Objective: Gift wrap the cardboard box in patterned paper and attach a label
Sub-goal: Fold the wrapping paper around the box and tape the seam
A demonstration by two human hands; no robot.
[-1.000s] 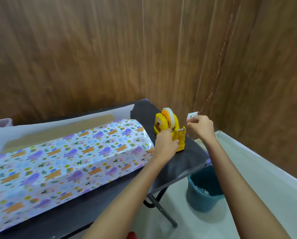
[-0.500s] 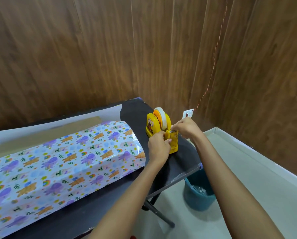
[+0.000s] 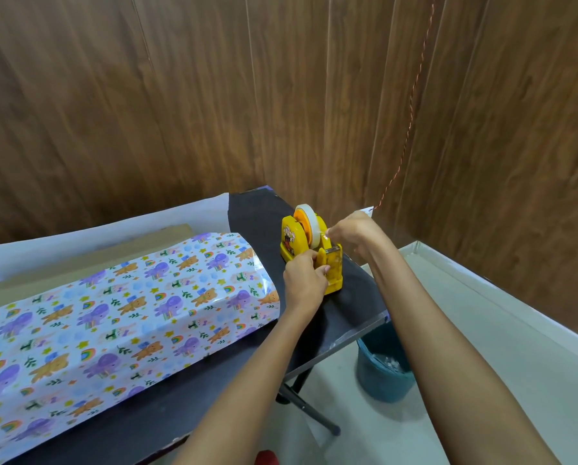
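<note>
Though wrapped lengthwise in paper (image 3: 130,313), open at the end and unlabelled; gripping dispenser (image 3: 292,238) with left fingers (image 3: 314,269), pinching tape (image 3: 311,223) with right fingers (image 3: 337,231).

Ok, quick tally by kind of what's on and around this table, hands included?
Wrapped box: 1
Yellow tape dispenser: 1
Tape roll: 1
Hands: 2 (left hand gripping the dispenser, right hand pinching the roll's loose end)
Tag on string: 1
Blue bin: 1
Total: 7
</note>
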